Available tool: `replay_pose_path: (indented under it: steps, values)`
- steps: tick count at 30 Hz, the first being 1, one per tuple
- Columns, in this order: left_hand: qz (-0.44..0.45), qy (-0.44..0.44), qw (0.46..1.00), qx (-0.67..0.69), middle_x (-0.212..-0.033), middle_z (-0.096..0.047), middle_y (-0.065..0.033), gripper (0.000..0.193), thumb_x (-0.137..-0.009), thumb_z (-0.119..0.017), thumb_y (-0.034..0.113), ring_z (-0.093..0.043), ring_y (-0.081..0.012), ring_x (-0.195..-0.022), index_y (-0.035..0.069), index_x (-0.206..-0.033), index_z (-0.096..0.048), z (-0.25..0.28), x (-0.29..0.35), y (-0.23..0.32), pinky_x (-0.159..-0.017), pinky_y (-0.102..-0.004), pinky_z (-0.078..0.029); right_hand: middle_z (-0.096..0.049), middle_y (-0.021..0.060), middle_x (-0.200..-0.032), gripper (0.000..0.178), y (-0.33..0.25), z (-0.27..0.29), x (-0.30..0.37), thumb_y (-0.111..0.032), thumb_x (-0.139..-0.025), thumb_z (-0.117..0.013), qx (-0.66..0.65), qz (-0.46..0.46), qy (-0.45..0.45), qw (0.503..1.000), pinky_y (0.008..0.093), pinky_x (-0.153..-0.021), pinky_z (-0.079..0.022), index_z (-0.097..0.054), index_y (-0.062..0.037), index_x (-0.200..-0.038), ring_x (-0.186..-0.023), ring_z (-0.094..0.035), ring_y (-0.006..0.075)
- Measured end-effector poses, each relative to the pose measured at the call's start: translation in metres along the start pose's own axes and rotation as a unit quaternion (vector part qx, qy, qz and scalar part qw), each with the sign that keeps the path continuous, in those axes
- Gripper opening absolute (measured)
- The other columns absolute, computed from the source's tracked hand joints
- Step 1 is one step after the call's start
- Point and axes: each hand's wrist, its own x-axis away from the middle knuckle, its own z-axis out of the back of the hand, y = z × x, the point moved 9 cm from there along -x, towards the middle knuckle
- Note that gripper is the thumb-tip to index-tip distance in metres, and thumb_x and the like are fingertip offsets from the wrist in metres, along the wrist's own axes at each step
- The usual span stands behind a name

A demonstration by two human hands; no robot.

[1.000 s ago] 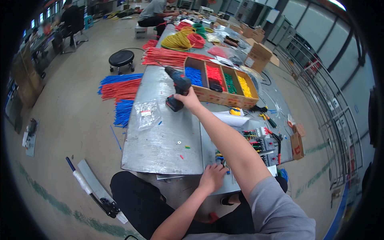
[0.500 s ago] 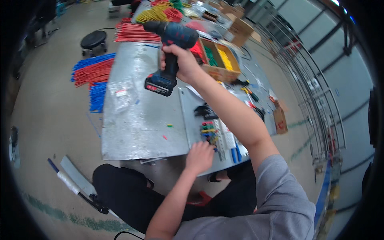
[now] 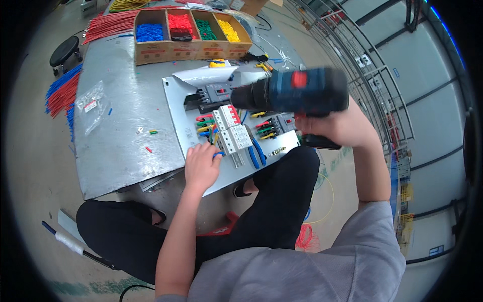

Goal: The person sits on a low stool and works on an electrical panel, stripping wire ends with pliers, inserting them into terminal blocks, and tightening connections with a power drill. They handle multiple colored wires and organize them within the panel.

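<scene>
Your right hand [image 3: 342,123] is wrapped round the grip of a power drill [image 3: 302,90], which sits above the right part of the pale metal panel [image 3: 177,118], its chuck facing left; it is blurred, so whether a bit is fitted can't be told. Your left hand [image 3: 201,163] rests at the panel's near edge, fingers bent beside a blue wire end [image 3: 219,154]; whether they pinch it, you can't tell from here. The drill hides some of the parts beneath, so swinging it low could knock the white breaker block [image 3: 234,133] or snag the short coloured wires [image 3: 205,123]. The panel's near edge juts past the table [image 3: 121,121], so leaning on it might tip or slide it, and the blue-handled pliers [image 3: 258,152] and small brass-coloured screws [image 3: 276,151] near that edge could drop. The panel looks smooth and matt, the table scuffed and shiny; the breakers are boxy, hard-looking plastic, the pliers' handles slim and curved. Far off, a cardboard box [image 3: 152,53] holds coloured bits by compartment, and left lies a crinkled clear bag [image 3: 94,117].
</scene>
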Motion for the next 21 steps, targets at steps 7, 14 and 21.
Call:
replay_pose_path:
  steps: [7,14,21]
  values:
    - [-0.023,0.015,1.000,-0.009,-0.098,-0.066,-0.0098,0.016,-0.096,-0.075,0.023,-0.063,-0.0330,-0.100,0.007,-0.097,-0.073,-0.008,-0.002,0.002,-0.092,-0.0451,-0.044,-0.076,0.0176,-0.093,0.030,0.053,-0.004,0.050,-0.006,-0.076,-0.080,0.108,-0.069,-0.028,0.991,0.0418,-0.082,-0.058,-0.072,0.0011,-0.103,-0.087,-0.073,0.0320]
    - [-0.026,0.008,1.000,0.008,-0.097,-0.064,-0.0098,0.015,-0.097,-0.074,0.020,-0.062,-0.0326,-0.099,0.005,-0.098,-0.074,-0.012,-0.003,0.000,-0.090,-0.0444,-0.045,-0.074,0.0172,-0.093,0.031,0.096,-0.023,0.043,-0.008,-0.078,-0.078,0.058,-0.090,-0.080,0.991,0.0416,-0.083,-0.057,-0.071,0.0003,-0.108,-0.086,-0.070,0.0303]
    - [-0.047,0.035,0.998,-0.012,-0.098,-0.064,-0.0110,0.014,-0.101,-0.072,0.018,-0.061,-0.0334,-0.099,0.004,-0.101,-0.074,-0.011,0.004,0.008,-0.091,-0.0441,-0.047,-0.073,0.0106,-0.094,0.037,0.115,-0.036,0.019,-0.008,-0.079,-0.077,0.045,-0.144,-0.124,0.981,0.0398,-0.085,-0.056,-0.072,-0.0020,-0.116,-0.089,-0.067,0.0236]
